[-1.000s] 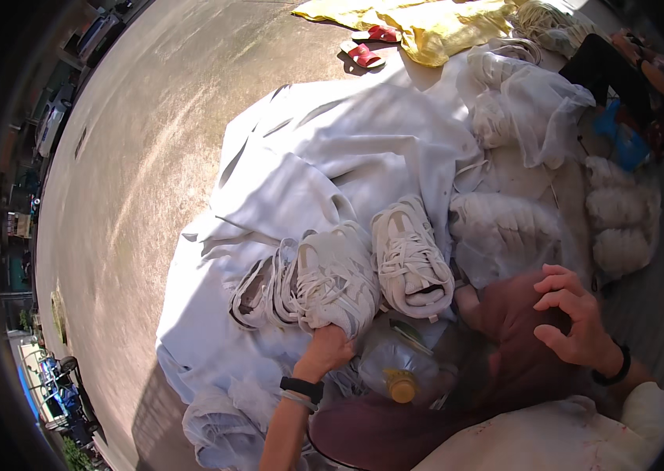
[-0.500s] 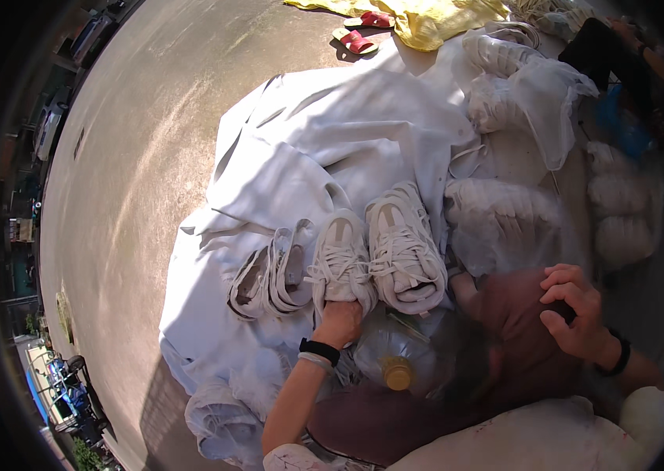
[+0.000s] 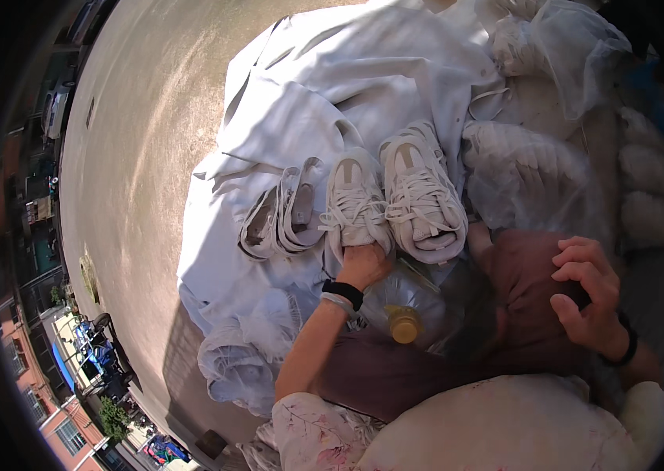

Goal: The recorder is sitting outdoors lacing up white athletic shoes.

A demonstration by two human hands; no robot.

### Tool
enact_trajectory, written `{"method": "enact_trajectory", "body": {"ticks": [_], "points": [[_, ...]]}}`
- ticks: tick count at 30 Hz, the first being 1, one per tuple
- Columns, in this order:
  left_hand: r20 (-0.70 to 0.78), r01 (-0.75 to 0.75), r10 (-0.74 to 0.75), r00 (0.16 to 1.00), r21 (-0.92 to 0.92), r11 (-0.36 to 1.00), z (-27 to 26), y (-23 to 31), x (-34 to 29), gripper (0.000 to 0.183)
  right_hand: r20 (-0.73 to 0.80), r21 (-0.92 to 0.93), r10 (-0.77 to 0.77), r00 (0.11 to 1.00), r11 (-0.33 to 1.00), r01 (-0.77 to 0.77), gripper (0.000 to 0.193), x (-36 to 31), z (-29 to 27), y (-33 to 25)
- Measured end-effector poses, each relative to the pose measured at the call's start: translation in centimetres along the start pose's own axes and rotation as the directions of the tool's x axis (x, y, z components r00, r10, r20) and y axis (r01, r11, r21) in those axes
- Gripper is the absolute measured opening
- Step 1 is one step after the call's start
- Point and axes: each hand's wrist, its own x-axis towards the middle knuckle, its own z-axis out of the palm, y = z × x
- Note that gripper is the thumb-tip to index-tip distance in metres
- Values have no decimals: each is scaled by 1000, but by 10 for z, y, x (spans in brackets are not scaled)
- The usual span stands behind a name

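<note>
Left hand (image 3: 367,265) is in the opening of the left shoe (image 3: 354,202); fingertips hidden inside, so can't tell if they're spread or pinching. Probably steering from inside, leaving the laces free. Right hand (image 3: 589,292) is off the work over the lap (image 3: 532,271), fingers loosely curled, thumb apart; no held item I can make out.

Left shoe sits on the white sheet (image 3: 285,118), just beside the right shoe (image 3: 424,200). Openings face the wearer, toes away, which likely suits reaching in. Two uppers (image 3: 259,225) (image 3: 298,208) stand on the left.

Edges: sheet's left border meets the concrete (image 3: 139,149) a bit past the uppers. Bottle (image 3: 398,292) is close on the near side, so backing out looks tight. Bagged shoes (image 3: 528,169) limit the right. Most room is forward, over wrinkled cloth; folds could snag.
</note>
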Motion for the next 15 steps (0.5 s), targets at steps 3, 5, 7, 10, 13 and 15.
{"method": "enact_trajectory", "body": {"ticks": [3, 5, 7, 10, 13, 15], "points": [[550, 338, -239, 800, -85, 937, -27, 0, 18, 75, -17, 16, -2, 1000, 1000, 2, 22, -2, 2, 7], [579, 434, -271, 769, -163, 886, -25, -5, 16, 82, -38, 23, 12, 999, 1000, -11, 22, -6, 0, 2], [506, 462, -334, 795, -148, 875, -10, -7, 16, 86, -51, -2, -37, 998, 999, 37, 21, -3, 1, 1], [444, 354, -251, 860, -167, 920, -20, -1, 20, 85, -55, -7, -71, 996, 997, 71, 21, 0, 6, 4], [256, 145, -70, 964, -285, 947, -17, -14, 2, 80, -103, 4, -80, 991, 997, 81, 22, -1, 9, 2], [464, 345, -148, 873, -375, 861, -38, -6, 1, 77, -129, -7, -75, 989, 997, 75, 24, -2, 9, 4]]}}
